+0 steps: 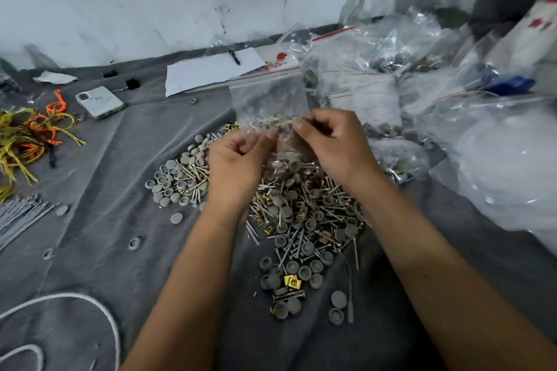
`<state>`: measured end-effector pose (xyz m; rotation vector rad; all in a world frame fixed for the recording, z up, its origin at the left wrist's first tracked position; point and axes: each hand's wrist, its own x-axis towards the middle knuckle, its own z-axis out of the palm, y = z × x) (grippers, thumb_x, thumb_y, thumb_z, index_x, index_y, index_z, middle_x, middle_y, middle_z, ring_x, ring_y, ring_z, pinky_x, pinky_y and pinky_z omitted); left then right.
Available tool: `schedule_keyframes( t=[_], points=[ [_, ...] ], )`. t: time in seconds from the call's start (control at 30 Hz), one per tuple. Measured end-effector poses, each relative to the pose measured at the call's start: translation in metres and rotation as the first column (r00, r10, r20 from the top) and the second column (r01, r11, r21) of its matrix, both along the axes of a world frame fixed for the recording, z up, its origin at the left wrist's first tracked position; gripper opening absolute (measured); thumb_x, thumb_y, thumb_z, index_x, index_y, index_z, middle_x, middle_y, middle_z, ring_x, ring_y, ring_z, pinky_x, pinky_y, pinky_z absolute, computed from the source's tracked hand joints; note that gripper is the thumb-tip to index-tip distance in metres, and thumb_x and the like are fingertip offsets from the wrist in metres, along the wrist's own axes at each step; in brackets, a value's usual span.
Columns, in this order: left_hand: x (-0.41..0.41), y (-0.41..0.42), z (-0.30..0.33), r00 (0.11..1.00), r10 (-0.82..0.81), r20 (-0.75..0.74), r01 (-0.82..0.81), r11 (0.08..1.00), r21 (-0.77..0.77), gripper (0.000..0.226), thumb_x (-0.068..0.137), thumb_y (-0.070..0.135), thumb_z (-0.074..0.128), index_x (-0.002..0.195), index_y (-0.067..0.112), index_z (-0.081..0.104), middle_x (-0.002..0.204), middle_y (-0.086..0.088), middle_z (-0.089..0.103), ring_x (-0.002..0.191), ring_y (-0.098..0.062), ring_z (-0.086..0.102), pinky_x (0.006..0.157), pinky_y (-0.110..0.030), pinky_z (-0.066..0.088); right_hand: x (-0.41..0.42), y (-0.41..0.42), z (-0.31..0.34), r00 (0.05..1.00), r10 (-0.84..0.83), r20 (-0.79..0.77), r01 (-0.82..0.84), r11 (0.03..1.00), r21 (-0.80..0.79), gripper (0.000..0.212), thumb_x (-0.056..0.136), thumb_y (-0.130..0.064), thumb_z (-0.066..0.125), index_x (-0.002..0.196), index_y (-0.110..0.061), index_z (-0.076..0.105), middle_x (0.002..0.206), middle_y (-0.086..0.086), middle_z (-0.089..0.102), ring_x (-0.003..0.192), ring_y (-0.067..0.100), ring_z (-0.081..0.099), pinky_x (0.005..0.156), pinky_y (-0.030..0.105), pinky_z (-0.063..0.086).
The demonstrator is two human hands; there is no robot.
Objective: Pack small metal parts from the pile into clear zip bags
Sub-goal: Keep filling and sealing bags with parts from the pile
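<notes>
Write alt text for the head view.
Both hands, left and right, pinch a clear zip bag above a pile of screws and grey caps on grey cloth; a phone lies left.

A grey blanket (126, 190) covers the surface. Directly on it lie a pile of screws and caps (301, 220), a white phone (101, 102), paper sheets (208, 69), coloured cords (33, 132), a white cable (69, 304) and heaped clear bags (452, 105).

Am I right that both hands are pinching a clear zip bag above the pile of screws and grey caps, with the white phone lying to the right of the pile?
Not quite: the head view shows the white phone to the left of the pile of screws and grey caps. Both the left hand and right hand do pinch the clear zip bag.
</notes>
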<state>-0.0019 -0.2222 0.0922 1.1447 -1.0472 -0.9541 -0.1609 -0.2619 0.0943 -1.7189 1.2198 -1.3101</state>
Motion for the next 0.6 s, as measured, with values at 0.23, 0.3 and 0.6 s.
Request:
schedule_keyframes(
  t=[0.23, 0.3, 0.6],
  points=[
    [-0.096, -0.052, 0.027, 0.956, 0.112, 0.272, -0.115, 0.993, -0.002, 0.038, 0.086, 0.014, 0.084, 0.117, 0.009, 0.063, 0.089, 0.001, 0.072, 0.074, -0.003, 0.074, 0.065, -0.023, 0.062, -0.09, -0.045, 0.023, 0.936, -0.349, -0.048, 0.349, 0.937, -0.027, 0.025, 0.096, -0.027, 0.07, 0.072, -0.02, 0.073, 0.056, -0.012, 0.068, 0.048, -0.002, 0.061, 0.054, 0.016, 0.046],
    [-0.121, -0.064, 0.029, 0.864, 0.191, 0.466, -0.178, 0.981, -0.072, 0.053, 0.085, 0.017, 0.086, 0.127, 0.012, 0.055, 0.108, -0.002, 0.069, 0.097, -0.01, 0.071, 0.086, -0.033, 0.061, -0.109, -0.058, 0.024, 0.917, -0.348, -0.195, 0.357, 0.934, 0.007, 0.019, 0.094, -0.027, 0.073, 0.081, -0.015, 0.075, 0.064, -0.009, 0.072, 0.057, 0.001, 0.066, 0.063, 0.025, 0.055],
    [-0.199, -0.057, -0.002, 0.27, -0.03, 0.962, 0.158, 0.987, -0.013, 0.026, 0.089, 0.019, 0.054, 0.104, 0.011, 0.074, 0.11, -0.012, 0.06, 0.114, -0.037, 0.048, 0.087, -0.043, 0.047, -0.182, -0.023, 0.016, 0.606, -0.44, -0.662, 0.565, 0.825, -0.032, 0.023, 0.078, -0.033, 0.084, 0.094, -0.021, 0.074, 0.099, 0.005, 0.074, 0.095, 0.026, 0.069, 0.077, 0.033, 0.054]
  ],
)
